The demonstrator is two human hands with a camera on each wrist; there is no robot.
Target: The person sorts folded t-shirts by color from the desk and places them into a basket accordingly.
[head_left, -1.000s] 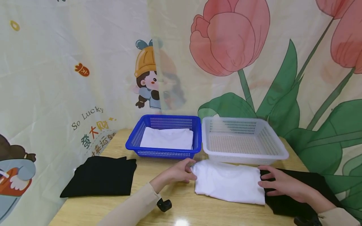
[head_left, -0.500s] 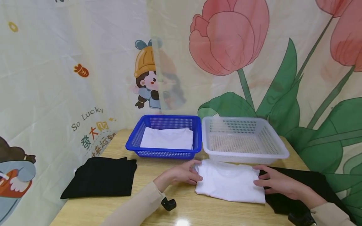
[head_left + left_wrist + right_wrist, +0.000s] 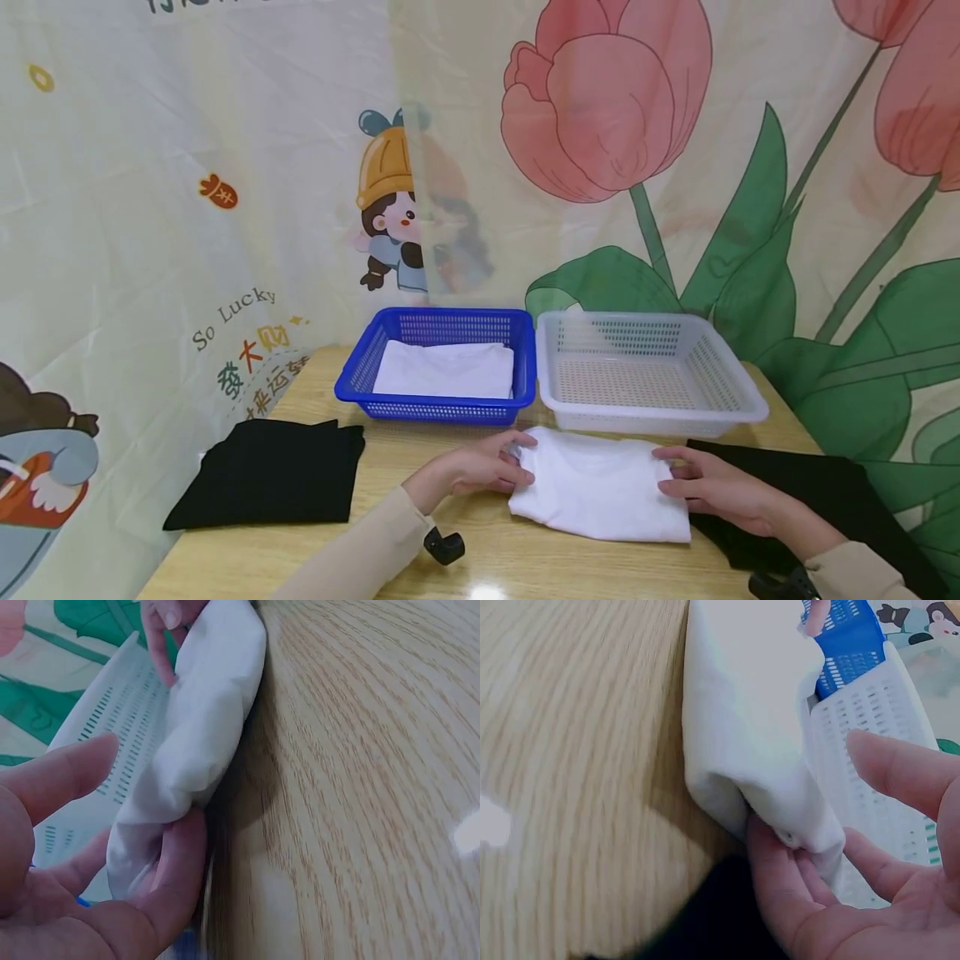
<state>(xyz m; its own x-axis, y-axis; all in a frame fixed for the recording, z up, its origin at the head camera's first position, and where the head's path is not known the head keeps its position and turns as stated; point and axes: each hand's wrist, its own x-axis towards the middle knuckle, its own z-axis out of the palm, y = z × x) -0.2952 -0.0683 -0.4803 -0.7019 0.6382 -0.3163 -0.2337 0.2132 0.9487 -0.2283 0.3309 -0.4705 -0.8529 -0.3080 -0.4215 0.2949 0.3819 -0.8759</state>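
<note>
A folded white T-shirt (image 3: 596, 492) lies near the table's middle, in front of the white basket. My left hand (image 3: 476, 467) holds its left end; in the left wrist view, fingers (image 3: 184, 851) curl into the fold while another digit stands off the cloth. At the opposite end my right hand (image 3: 723, 492) grips the shirt. The right wrist view shows fingers (image 3: 772, 859) tucked beneath the shirt's edge, with one digit held apart. Parts of the fingers are hidden by the cloth.
Behind the shirt stands a white basket (image 3: 652, 417). To its left, a blue basket (image 3: 435, 410) contains folded white cloth (image 3: 442, 371). Folded black cloth (image 3: 273, 475) lies at the left, and more black cloth (image 3: 810, 483) sits partly behind the right hand on the wooden table (image 3: 420, 575).
The right hand has moved left onto the shirt's end, and the left hand has come in from the left against the other end. The shirt has shifted slightly left.
</note>
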